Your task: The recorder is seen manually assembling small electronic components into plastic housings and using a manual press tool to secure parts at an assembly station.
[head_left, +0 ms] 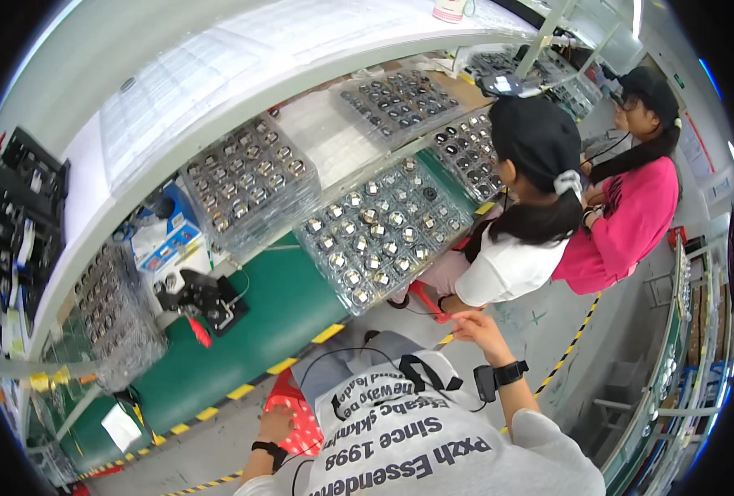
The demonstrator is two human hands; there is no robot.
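My left hand (277,423) is low, against a red fabric piece with pale dots (305,426) beside my leg; its fingers look laid along it rather than wrapped round. My right hand (476,332) is raised to the right of my body, fingers stretched toward the left and nothing clearly held. A thin dark cable (420,312) passes near its fingertips; contact cannot be made out. Ahead of me, on the green bench (288,293), lies a clear plastic tray (307,240) with rows of small round parts. A black fixture with a red handle (201,302) stands farther left.
Close on the right sits a co-worker in white (511,269), with another in pink (623,223) beyond. Stacked trays of parts (251,178) line the bench's back under a white shelf (218,74). Yellow-black tape (280,366) marks the bench's front edge. A blue box (164,236) stands left.
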